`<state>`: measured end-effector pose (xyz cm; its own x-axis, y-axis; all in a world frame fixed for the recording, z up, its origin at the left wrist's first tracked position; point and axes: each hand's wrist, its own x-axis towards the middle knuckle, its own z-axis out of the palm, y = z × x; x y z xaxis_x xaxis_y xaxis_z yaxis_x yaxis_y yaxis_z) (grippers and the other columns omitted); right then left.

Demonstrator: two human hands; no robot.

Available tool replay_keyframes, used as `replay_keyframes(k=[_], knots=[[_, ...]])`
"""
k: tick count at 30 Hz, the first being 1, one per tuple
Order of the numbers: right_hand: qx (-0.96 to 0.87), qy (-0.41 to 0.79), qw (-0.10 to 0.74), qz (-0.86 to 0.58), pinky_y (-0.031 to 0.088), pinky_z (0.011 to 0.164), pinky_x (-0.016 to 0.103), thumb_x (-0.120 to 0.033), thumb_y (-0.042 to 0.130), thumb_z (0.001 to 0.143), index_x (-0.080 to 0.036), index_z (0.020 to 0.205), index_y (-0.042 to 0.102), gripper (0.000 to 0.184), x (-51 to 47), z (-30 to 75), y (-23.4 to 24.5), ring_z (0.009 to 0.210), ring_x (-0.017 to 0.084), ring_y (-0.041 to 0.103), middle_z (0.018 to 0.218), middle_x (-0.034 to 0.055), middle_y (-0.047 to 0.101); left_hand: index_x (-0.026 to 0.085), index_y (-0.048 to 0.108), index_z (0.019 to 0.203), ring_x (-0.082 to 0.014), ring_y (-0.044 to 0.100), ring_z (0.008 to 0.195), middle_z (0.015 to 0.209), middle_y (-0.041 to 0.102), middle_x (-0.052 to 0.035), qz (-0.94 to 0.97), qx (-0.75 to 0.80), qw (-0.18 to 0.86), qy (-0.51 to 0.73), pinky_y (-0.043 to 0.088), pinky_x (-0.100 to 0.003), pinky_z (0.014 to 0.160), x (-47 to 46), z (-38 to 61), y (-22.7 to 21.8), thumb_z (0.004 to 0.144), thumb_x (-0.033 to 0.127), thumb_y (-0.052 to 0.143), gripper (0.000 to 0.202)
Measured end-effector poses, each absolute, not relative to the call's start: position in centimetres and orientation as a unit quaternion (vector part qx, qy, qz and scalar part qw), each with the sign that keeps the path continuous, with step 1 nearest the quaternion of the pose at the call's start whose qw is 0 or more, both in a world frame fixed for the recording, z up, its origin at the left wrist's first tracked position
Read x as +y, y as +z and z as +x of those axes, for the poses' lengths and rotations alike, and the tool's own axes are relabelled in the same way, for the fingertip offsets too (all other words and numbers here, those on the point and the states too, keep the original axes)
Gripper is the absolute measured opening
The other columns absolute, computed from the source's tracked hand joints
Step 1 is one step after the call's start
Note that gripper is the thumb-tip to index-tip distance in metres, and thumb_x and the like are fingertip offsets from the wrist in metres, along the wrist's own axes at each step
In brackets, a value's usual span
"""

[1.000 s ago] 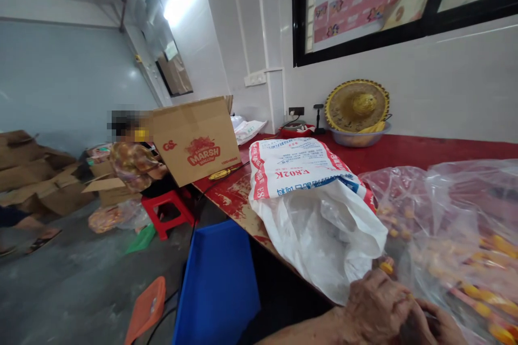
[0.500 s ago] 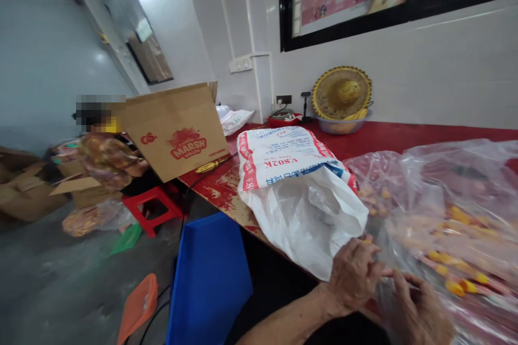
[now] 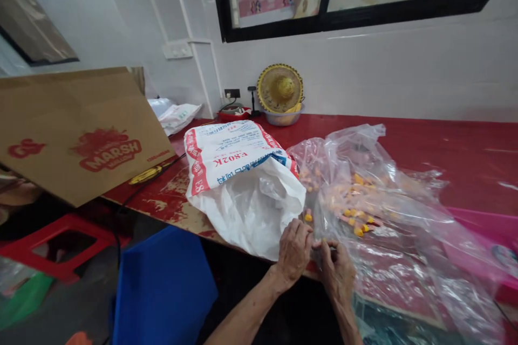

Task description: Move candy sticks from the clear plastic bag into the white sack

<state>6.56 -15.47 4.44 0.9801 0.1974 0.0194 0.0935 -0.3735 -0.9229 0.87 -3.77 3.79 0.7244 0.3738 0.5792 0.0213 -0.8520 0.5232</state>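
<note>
My left hand [image 3: 294,250] is closed at the table's front edge, beside the mouth of a white printed sack [image 3: 263,210]. My right hand [image 3: 338,269] is closed just to its right, thumb and forefinger pinched. Between the two sets of fingertips shows a small pink piece [image 3: 317,245], mostly covered by the fingers. A small yellow-tipped piece [image 3: 308,215] lies just beyond my left hand. To the right, a clear plastic bag [image 3: 388,199] spreads over the table, with several pink pieces with yellow ends [image 3: 358,221] in or under it.
The red table [image 3: 445,145] runs along the wall. A cardboard box [image 3: 81,129] stands at left, above a red stool [image 3: 60,248] and a blue bin [image 3: 162,285]. A straw hat [image 3: 280,88] rests in a basin [image 3: 284,117] at the back. At right is a pink tray [image 3: 481,226].
The view has swung to the right, so everything sits further left and the pink tray shows. The person at the left has left the view. Both hands stay together around the small pink piece.
</note>
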Motion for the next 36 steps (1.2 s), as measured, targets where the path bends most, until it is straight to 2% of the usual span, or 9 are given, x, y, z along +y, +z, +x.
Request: replay_keyframes(k=[4, 9, 12, 15, 19, 23, 27, 30, 36], knots=[[-0.115, 0.042, 0.557, -0.822, 0.051, 0.076, 0.039, -0.090, 0.048, 0.081, -0.023, 0.079, 0.069, 0.070, -16.2, 7.6, 4.5, 0.077, 0.029, 0.067, 0.082, 0.0109, 0.075, 0.022, 0.061, 0.102, -0.0216, 0.067, 0.090, 0.097, 0.067, -0.0034, 0.917, 0.087, 0.244, 0.304, 0.059, -0.035, 0.083, -3.6, 1.2, 3.4, 0.094, 0.004, 0.055, 0.021], [-0.033, 0.020, 0.579, -0.815, 0.048, 0.071, 0.038, -0.096, 0.050, 0.079, -0.020, 0.082, 0.071, 0.079, -18.2, 9.0, 4.9, 0.066, 0.024, 0.062, 0.080, 0.0092, 0.074, 0.023, 0.064, 0.117, -0.0202, 0.068, 0.096, 0.103, 0.069, -0.0050, 0.881, 0.077, 0.278, 0.376, 0.059, -0.033, 0.088, -3.6, 1.0, 5.6, 0.104, 0.011, 0.050, 0.022], [-0.022, -0.011, 0.578, -0.816, 0.047, 0.073, 0.037, -0.094, 0.050, 0.083, -0.020, 0.084, 0.072, 0.076, -18.4, 8.6, 5.2, 0.067, 0.023, 0.060, 0.082, 0.0083, 0.074, 0.022, 0.063, 0.122, -0.0210, 0.070, 0.096, 0.104, 0.071, -0.0060, 0.886, 0.074, 0.261, 0.377, 0.060, -0.034, 0.088, -4.0, 1.1, 4.4, 0.104, 0.011, 0.047, 0.027], [-0.067, -0.024, 0.585, -0.808, 0.047, 0.072, 0.036, -0.089, 0.051, 0.089, -0.021, 0.084, 0.072, 0.071, -17.3, 7.7, 5.0, 0.069, 0.023, 0.061, 0.083, 0.0084, 0.075, 0.021, 0.060, 0.133, -0.0233, 0.073, 0.101, 0.114, 0.075, -0.0084, 0.907, 0.075, 0.244, 0.336, 0.061, -0.037, 0.089, -4.3, 1.2, 2.2, 0.102, 0.010, 0.048, 0.035], [-0.104, -0.057, 0.609, -0.784, 0.048, 0.068, 0.035, -0.093, 0.051, 0.088, -0.023, 0.081, 0.067, 0.072, -15.1, 7.2, 3.8, 0.066, 0.023, 0.061, 0.080, 0.0075, 0.073, 0.022, 0.056, 0.144, -0.0224, 0.073, 0.097, 0.113, 0.075, -0.0083, 0.895, 0.115, 0.287, 0.322, 0.061, -0.038, 0.092, -4.2, 1.1, 2.0, 0.107, 0.022, 0.051, 0.037], [-0.101, -0.049, 0.615, -0.781, 0.050, 0.067, 0.036, -0.098, 0.047, 0.086, -0.025, 0.078, 0.064, 0.075, -13.9, 7.3, 2.3, 0.064, 0.024, 0.061, 0.074, 0.0061, 0.071, 0.022, 0.063, 0.134, -0.0208, 0.071, 0.090, 0.105, 0.073, -0.0071, 0.879, 0.106, 0.297, 0.357, 0.060, -0.036, 0.088, -3.8, 0.9, 2.8, 0.112, 0.027, 0.046, 0.029], [-0.106, -0.020, 0.612, -0.783, 0.050, 0.065, 0.037, -0.098, 0.047, 0.085, -0.026, 0.079, 0.065, 0.075, -13.6, 7.6, 1.3, 0.063, 0.026, 0.064, 0.071, 0.0063, 0.070, 0.023, 0.065, 0.110, -0.0216, 0.070, 0.085, 0.095, 0.072, -0.0053, 0.902, 0.075, 0.258, 0.339, 0.057, -0.035, 0.078, -3.3, 1.5, 1.7, 0.108, 0.020, 0.047, 0.018], [-0.107, -0.037, 0.613, -0.782, 0.052, 0.066, 0.039, -0.099, 0.045, 0.085, -0.026, 0.078, 0.066, 0.077, -13.5, 7.8, 0.9, 0.065, 0.027, 0.066, 0.073, 0.0076, 0.071, 0.023, 0.063, 0.099, -0.0213, 0.068, 0.081, 0.090, 0.070, -0.0037, 0.908, 0.058, 0.251, 0.330, 0.054, -0.035, 0.075, -3.2, 2.1, 1.5, 0.104, 0.014, 0.049, 0.017], [-0.132, -0.047, 0.614, -0.777, 0.052, 0.066, 0.038, -0.097, 0.044, 0.089, -0.025, 0.082, 0.068, 0.076, -13.5, 7.8, 0.4, 0.066, 0.026, 0.066, 0.074, 0.0070, 0.072, 0.023, 0.065, 0.109, -0.0207, 0.068, 0.086, 0.095, 0.070, -0.0047, 0.875, 0.072, 0.267, 0.397, 0.056, -0.033, 0.080, -3.9, 1.6, 2.5, 0.109, 0.019, 0.048, 0.018]])
